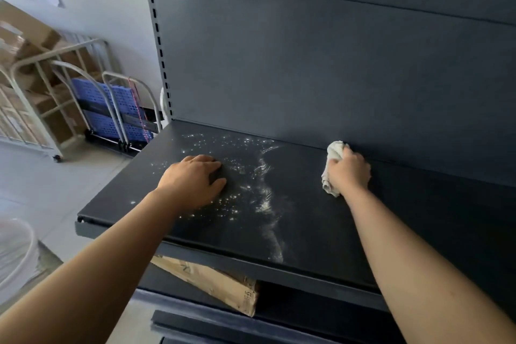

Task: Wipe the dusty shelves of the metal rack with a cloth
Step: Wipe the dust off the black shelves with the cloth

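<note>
The cloth (333, 153) is lying bunched at the back edge of the shelf (307, 232), towards its right part, and the right hand (350, 170) is gripping it with curled fingers. The left hand (195, 179) is resting palm-down, holding nothing, on the left part of the shelf, right in the white dust (265, 198). I think this palm is risking to smear the powder. A fast sweep could also be pushing dust over the front edge of the shelf onto the cardboard box (212, 285) lying under the shelf. Its inside is not showing, so I cannot tell the contents.
</note>
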A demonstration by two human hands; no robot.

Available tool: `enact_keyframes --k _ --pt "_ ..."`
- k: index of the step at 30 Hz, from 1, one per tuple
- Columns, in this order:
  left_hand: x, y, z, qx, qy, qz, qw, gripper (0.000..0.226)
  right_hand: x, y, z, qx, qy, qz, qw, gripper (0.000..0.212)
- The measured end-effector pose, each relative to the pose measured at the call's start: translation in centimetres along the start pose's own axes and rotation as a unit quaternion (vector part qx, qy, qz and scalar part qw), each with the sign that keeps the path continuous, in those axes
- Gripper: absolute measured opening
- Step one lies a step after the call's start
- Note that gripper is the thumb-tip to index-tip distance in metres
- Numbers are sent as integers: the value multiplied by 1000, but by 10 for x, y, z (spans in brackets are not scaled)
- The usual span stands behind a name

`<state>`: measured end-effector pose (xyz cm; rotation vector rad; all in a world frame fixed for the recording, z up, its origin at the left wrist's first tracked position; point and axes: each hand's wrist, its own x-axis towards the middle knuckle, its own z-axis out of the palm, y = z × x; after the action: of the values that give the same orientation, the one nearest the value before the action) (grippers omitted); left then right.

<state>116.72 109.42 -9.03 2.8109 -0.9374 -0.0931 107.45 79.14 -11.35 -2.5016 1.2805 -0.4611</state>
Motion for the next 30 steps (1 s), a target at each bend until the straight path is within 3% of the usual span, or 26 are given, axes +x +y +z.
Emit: enact_keyframes --k 3,9,13,17,20,25,28,30 --pt "-3 -10 -1 9 8 -12 1000 56 1 -27 14 9 -6 -15 1000 45" --pt "-6 -17 -2 10 10 -21 1000 57 -26 -86 26 18 -50 -161 985 44" --pt "-15 -18 -5 10 9 -21 1000 57 -41 -132 35 70 -147 -280 946 47" --pt "-25 -26 -7 12 8 -20 1000 58 -60 -154 29 125 -262 -329 898 46" --pt "-29 -35 -9 12 -2 -6 1000 57 -58 -132 17 144 -265 -306 903 46" --pt "-32 -42 -16 3 -9 20 1000 57 -42 -55 4 134 -111 -165 971 44" --pt "-36 -48 -19 -2 -18 45 999 57 -46 -26 -2 82 -67 -66 992 49" --pt "-40 -53 -19 -2 -22 62 998 58 -61 -32 -1 57 -59 -49 995 47"
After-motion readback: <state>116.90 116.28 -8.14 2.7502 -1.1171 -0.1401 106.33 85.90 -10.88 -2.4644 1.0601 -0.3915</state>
